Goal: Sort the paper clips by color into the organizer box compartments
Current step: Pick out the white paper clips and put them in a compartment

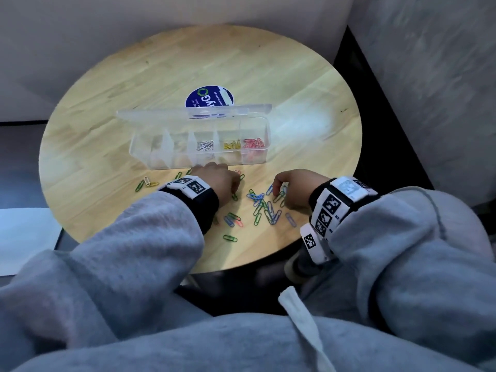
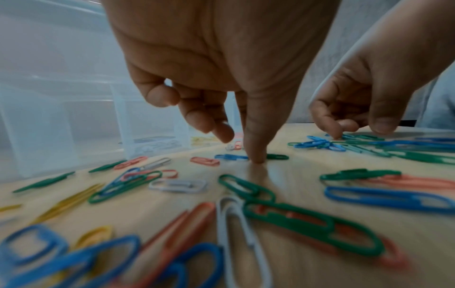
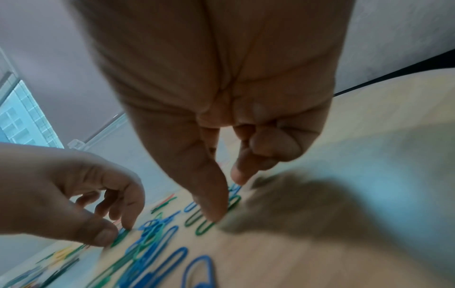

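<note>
My left hand (image 1: pixel 218 178) hovered over the loose paper clips (image 1: pixel 264 206) near the front edge of the round table (image 1: pixel 308 84), fingers curled downward, thumb tip pressed to the wood and holding nothing. My right hand (image 1: pixel 294 187) reached down into the blue and green heap, thumb and forefinger close together at a green clip (image 3: pixel 209 224); whether they held it I could not tell. The clear organizer box (image 1: pixel 200 142) stood open in the table's middle, with white, yellow and red clips in three separate compartments at its right end.
</note>
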Motion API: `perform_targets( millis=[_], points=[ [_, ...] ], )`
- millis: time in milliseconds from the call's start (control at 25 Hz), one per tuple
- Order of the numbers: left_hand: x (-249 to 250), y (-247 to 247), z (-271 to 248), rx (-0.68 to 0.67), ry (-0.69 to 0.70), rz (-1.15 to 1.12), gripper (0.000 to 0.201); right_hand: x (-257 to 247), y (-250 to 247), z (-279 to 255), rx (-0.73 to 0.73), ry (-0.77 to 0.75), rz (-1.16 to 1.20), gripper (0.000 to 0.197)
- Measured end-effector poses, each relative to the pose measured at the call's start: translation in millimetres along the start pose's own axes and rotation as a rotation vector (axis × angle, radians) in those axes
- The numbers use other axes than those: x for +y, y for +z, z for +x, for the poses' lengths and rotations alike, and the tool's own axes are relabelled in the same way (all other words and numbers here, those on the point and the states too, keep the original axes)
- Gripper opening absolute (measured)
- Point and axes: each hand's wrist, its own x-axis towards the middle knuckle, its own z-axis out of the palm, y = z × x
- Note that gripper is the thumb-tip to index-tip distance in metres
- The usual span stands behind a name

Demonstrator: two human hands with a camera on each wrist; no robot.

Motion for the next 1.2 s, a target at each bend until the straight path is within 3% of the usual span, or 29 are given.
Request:
perform_targets(
  millis=[200, 360, 680, 1200],
  points=[
    [-2.3, 1.1, 1.4, -0.081, -0.063, -0.066, 0.004, 6.3, 3.3, 6.3, 0.032, -0.074, -0.064, 0.021],
    [2.2, 1.6, -1.5, -0.101, -0.128, -0.225, 0.019, 4.8, 4.6, 10.1, 0.043, -0.086, -0.105, 0.013],
    [8.6, -0.3, -9.5, -0.036, -0.075, -0.313, 0.024, 3.6, 10.6, 16.5, 0.024, -0.094, -0.214, 0.023],
    [22.5, -4.4, -5.2, -0.104, -0.023, -0.133, 0.006, -0.6, 16.7, 20.6, 0.022, -0.116, -0.326, 0.016]
  ],
)
